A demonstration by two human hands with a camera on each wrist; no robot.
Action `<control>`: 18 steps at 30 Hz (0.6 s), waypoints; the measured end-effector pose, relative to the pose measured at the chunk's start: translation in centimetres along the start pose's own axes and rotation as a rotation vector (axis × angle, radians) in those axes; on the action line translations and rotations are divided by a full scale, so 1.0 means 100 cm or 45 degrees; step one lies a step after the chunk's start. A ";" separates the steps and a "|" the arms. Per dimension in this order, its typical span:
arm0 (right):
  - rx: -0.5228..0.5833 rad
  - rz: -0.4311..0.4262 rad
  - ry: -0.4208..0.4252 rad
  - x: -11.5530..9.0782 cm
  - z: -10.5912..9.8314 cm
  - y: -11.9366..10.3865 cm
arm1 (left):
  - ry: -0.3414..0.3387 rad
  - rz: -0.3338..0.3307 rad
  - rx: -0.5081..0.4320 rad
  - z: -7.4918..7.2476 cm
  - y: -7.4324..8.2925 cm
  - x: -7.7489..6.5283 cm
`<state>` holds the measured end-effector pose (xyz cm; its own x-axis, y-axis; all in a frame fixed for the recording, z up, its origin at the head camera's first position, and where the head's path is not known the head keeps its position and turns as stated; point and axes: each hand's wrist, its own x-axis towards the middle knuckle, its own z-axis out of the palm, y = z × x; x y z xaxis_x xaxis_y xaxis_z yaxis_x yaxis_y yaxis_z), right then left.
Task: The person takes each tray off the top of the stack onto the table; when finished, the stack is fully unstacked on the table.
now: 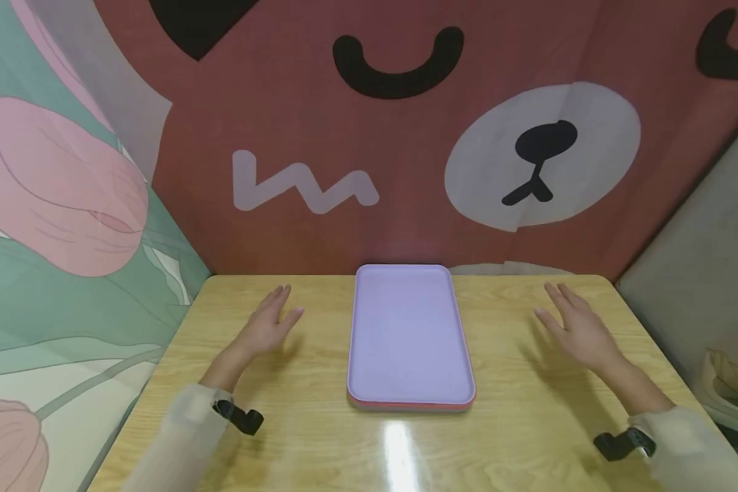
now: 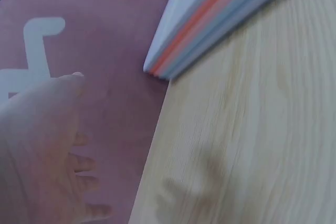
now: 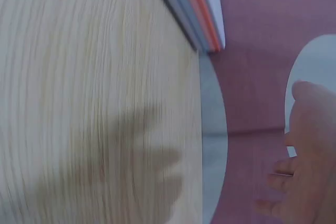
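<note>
A stack of shallow rectangular trays [image 1: 408, 335] lies on the table, a lilac one on top with red and grey edges showing beneath. To its left, my left hand [image 1: 266, 328] hovers above the wood with fingers extended and thumb apart, holding nothing. My right hand [image 1: 581, 335] is held the same way on the other side, also touching nothing. The left wrist view shows the stack's layered side [image 2: 210, 22] beyond the left hand [image 2: 42, 150]. In the right wrist view the right hand [image 3: 312, 156] appears at the lower right, away from the trays [image 3: 197, 11].
The light wooden table [image 1: 313, 444] meets a reddish cloth [image 1: 295, 239] with a cartoon bear at its back edge. A flower-patterned cloth [image 1: 67, 301] hangs on the left. At the far right, beyond the table, stands a pale container [image 1: 713, 383] with something brownish in it.
</note>
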<state>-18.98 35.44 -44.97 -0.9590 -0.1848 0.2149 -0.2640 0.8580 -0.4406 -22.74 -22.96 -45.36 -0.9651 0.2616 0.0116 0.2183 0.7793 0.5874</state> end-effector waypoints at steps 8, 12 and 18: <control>0.406 0.066 -0.035 -0.004 0.017 -0.032 | -0.084 -0.007 -0.540 0.020 0.024 -0.005; 0.629 0.145 -0.078 -0.006 0.035 -0.048 | -0.062 -0.046 -0.764 0.042 0.030 -0.002; 0.986 0.205 -0.091 -0.005 0.070 -0.071 | -0.007 -0.120 -0.971 0.078 0.043 0.003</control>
<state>-17.35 26.09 -48.05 -0.9889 -0.1393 0.0519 -0.0926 0.3041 -0.9481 -20.92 -15.10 -49.16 -0.9735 0.2179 -0.0694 -0.0274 0.1903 0.9813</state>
